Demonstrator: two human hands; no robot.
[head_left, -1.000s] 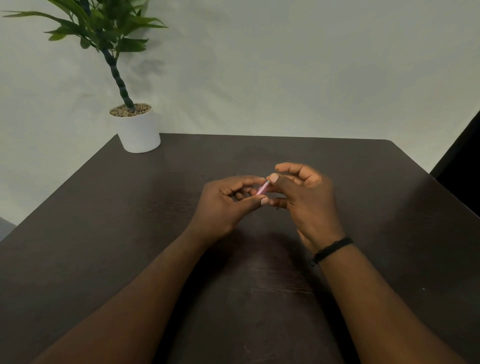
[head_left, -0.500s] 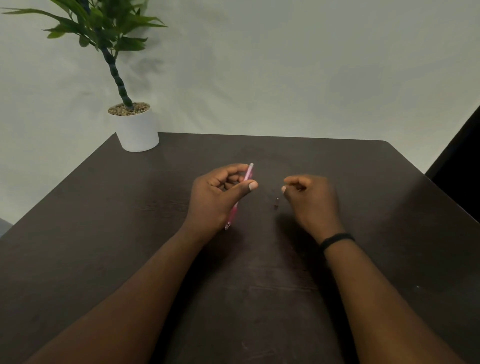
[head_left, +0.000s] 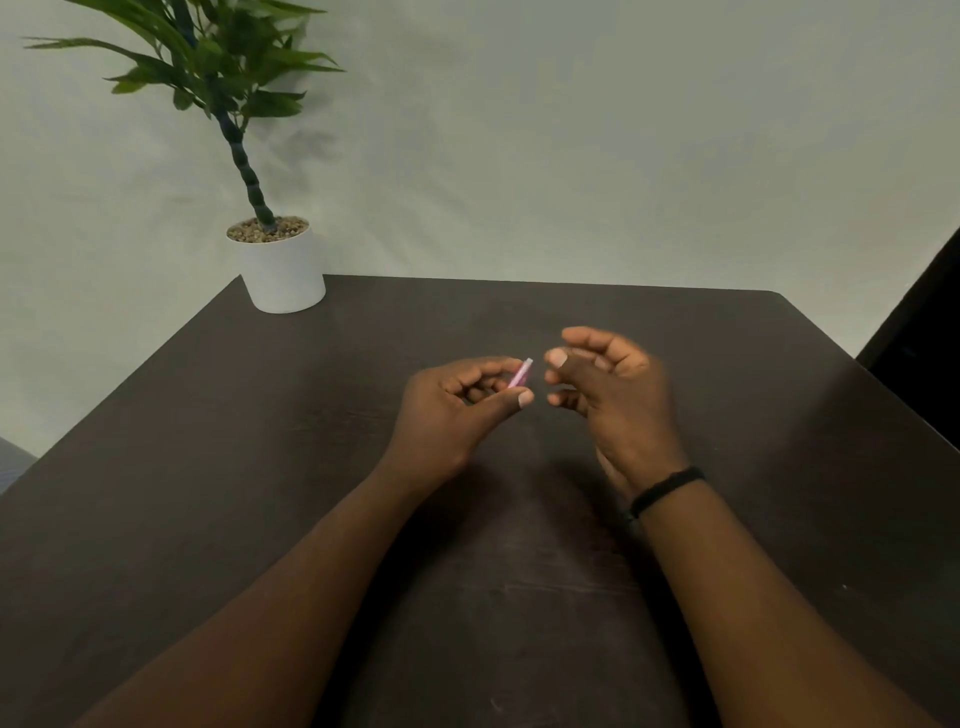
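My left hand (head_left: 457, 410) holds a thin pink pen (head_left: 521, 373) between thumb and curled fingers. Only the pen's upper end shows, sticking out toward the right; the rest is hidden inside the hand. My right hand (head_left: 618, 400) hovers just right of that end, slightly blurred. Its fingers are loosely curled, its thumb tip is a short gap from the pen, and I see nothing in it. Both hands are above the middle of the dark table (head_left: 260, 467).
A green plant in a white pot (head_left: 283, 275) stands at the table's far left corner. A pale wall lies behind the table, and a dark object (head_left: 924, 332) rises past the right edge. A black band circles my right wrist (head_left: 667, 488).
My right hand rose from the table surface back up to the pen's end. The small dark piece seen beside it half a second ago is out of sight. My left hand tilted the pen flatter.
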